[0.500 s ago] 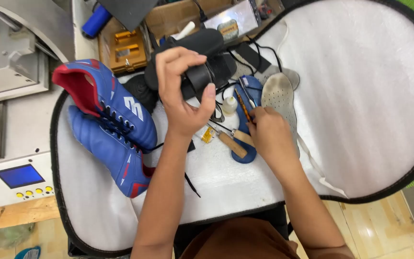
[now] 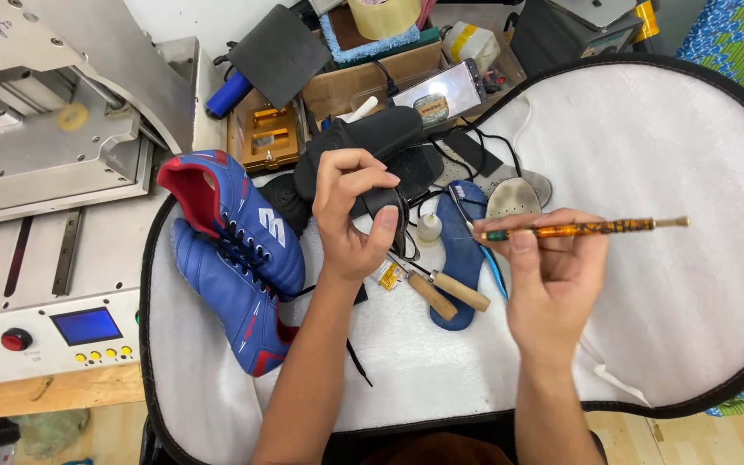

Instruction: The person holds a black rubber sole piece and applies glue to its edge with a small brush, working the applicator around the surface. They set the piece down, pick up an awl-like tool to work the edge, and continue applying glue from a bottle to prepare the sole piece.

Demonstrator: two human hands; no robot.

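Two shoes (image 2: pixel 234 258) lie side by side at nine o'clock on the surface (image 2: pixel 691 155). The left hand (image 2: pixel 350 220) sits at the centre, holding a shoe part (image 2: pixel 372 146). The right hand (image 2: pixel 553 275) is at three o'clock of it, holding a tool (image 2: pixel 583 228) level. Between the hands lie an insole (image 2: pixel 458 250), a small bottle (image 2: pixel 428 228) and two wooden-handled tools (image 2: pixel 445 291). A box (image 2: pixel 264 133) sits at eleven o'clock, a machine (image 2: pixel 53 172) beyond nine.

Two blue shoes (image 2: pixel 234 258) have a smooth, slightly glossy synthetic skin with red cloth lining. The tool (image 2: pixel 583 228) has a glossy amber handle, plastic by its look. Two awls (image 2: pixel 445 293) have matt wooden handles. The white mat (image 2: pixel 691 172) looks like soft, finely textured foam. The machine (image 2: pixel 53 129) is brushed metal.
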